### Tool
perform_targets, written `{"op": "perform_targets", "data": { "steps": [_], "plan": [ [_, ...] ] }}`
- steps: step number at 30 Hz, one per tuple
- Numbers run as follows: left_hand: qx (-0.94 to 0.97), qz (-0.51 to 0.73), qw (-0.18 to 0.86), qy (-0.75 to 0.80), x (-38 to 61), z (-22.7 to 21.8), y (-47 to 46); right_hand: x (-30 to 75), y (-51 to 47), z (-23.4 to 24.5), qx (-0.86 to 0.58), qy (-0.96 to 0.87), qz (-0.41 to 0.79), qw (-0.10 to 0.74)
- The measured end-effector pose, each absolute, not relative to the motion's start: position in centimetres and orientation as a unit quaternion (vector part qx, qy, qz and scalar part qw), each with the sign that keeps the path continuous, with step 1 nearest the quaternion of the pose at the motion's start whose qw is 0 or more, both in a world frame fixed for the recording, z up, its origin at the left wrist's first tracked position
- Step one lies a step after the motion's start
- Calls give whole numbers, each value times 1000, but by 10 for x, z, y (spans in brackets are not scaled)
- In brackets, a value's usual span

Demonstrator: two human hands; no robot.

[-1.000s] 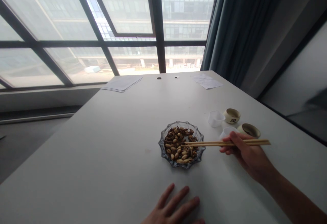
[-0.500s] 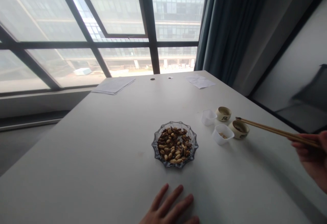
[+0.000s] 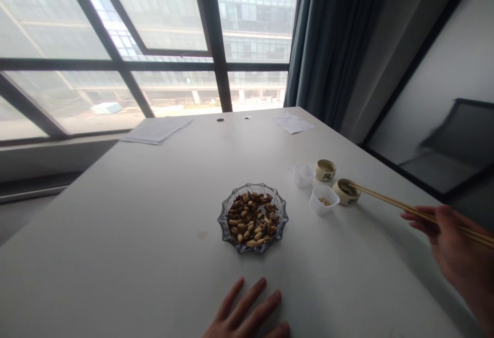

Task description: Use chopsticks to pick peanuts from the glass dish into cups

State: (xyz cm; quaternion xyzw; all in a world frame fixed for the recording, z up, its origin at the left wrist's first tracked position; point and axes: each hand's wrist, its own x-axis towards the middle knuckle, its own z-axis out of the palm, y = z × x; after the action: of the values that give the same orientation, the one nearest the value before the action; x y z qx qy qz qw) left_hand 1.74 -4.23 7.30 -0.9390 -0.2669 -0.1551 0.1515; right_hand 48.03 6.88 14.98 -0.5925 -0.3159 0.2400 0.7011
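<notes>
My right hand [image 3: 453,248] grips a pair of wooden chopsticks [image 3: 393,204] at the right. Their tips reach the mouth of the nearer cream cup [image 3: 341,197], where something dark lies inside. Beside that cup stands a translucent plastic tub [image 3: 318,207] with a few tan pieces in it. Behind are a second cream cup [image 3: 323,173] with a dark mark and another plastic tub [image 3: 302,177]. A scalloped glass bowl [image 3: 224,220] holds mixed nuts and seeds [image 3: 251,217]. My left hand [image 3: 245,315] lies on the table in front of the bowl, fingers spread.
The white table [image 3: 154,235] runs towards the windows. Stacked papers [image 3: 156,131] lie at its far left, another paper [image 3: 294,123] at its far right. A dark curtain [image 3: 312,55] hangs at the back, and a chair [image 3: 459,129] stands off to the right.
The chopstick tips have moved from above the nearer cup's rim down into its mouth. A dark piece seen at the tips earlier no longer shows there. The view has turned slightly right.
</notes>
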Motion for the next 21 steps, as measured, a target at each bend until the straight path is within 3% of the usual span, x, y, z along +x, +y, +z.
{"op": "perform_targets", "data": {
  "steps": [5,13,21],
  "plan": [
    [-942,-157,136,-264,19,74,-44,442,60,168,-551,-388,245,697],
    [-939,-150,149,-271,20,75,-44,327,61,175,-454,-531,457,551],
    [-931,-180,142,-283,24,59,-46,291,77,172,-454,-560,505,475]
  ]
}}
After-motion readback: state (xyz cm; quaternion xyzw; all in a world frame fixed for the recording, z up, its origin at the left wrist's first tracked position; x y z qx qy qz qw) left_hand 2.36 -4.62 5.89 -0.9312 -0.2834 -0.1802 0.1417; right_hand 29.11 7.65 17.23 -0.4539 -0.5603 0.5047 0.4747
